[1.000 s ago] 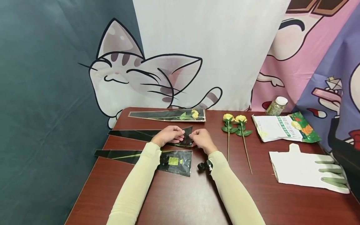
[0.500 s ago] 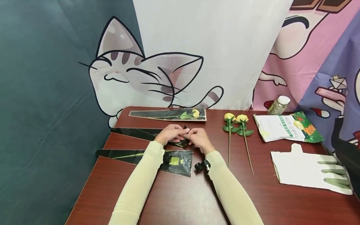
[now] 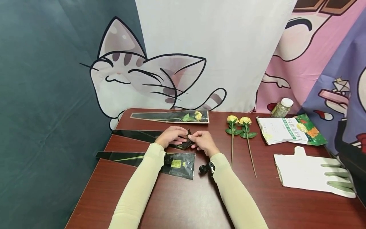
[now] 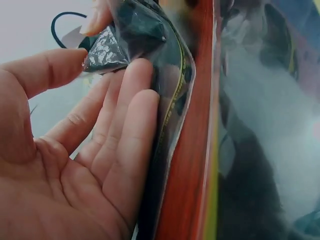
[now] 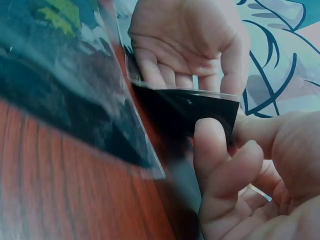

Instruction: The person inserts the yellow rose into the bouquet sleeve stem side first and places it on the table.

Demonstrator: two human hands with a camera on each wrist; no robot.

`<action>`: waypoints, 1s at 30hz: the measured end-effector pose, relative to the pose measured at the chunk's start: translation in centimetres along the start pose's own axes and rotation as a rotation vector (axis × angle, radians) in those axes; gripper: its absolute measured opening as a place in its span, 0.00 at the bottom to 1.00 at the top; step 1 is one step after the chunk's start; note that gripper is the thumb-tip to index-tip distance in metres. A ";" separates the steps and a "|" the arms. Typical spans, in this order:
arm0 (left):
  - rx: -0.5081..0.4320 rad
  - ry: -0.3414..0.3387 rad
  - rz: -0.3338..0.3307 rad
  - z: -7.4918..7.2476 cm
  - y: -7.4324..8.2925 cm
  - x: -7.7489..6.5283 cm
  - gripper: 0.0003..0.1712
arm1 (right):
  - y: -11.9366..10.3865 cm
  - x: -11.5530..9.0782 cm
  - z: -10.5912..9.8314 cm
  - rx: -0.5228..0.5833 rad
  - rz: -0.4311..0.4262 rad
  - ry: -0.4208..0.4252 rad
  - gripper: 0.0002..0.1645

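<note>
While both hands work at one spot, the wide end of the middle flower sleeve (image 3: 137, 135), black with clear film, stands folded up between the fingertips. A second ago that end was spread out, with the hands farther apart on it; half a second ago the fingertips met, and now a little more dark film shows between them. This looks like an effort to part the film layers at the mouth; no gap can be made out for certain.

The left hand (image 3: 170, 136) holds the film lightly, thumb at its edge and fingers behind. The right hand (image 3: 203, 141) pinches a raised corner between thumb and bent fingers.

The sleeve lies across the brown table (image 3: 177, 203), its narrow end to the left, between a rear flower sleeve (image 3: 171, 117) holding a yellow rose (image 3: 198, 115) and a near flower sleeve (image 3: 183, 172) showing a yellow label (image 3: 176, 163). Right of the hands, two loose flowers, a left rose (image 3: 232, 119) and a right rose (image 3: 245, 121), lie where they were.
</note>
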State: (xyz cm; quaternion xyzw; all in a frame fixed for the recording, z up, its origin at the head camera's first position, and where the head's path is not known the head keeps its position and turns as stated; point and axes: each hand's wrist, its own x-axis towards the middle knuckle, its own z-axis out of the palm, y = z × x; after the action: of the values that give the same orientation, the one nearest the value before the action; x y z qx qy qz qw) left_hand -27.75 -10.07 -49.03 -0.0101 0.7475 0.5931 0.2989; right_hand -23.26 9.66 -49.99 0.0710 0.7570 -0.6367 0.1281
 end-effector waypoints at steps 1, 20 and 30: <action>0.005 0.002 0.001 0.1 0.0 -0.1 0.20 | 0.1 0.0 0.0 -0.007 0.000 0.003 0.12; -0.012 0.115 0.044 0.9 -0.8 0.5 0.10 | 0.5 0.3 -1.1 -0.206 0.003 0.071 0.06; 0.017 0.117 0.026 0.9 -0.6 0.6 0.11 | -0.3 -0.5 -2.6 -0.240 -0.060 0.069 0.06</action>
State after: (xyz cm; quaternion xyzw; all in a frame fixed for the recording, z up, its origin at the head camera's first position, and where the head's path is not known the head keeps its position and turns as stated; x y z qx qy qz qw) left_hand -27.60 -9.23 -49.90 -0.0322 0.7688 0.5889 0.2470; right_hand -23.13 12.20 -49.19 0.0545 0.8334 -0.5425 0.0905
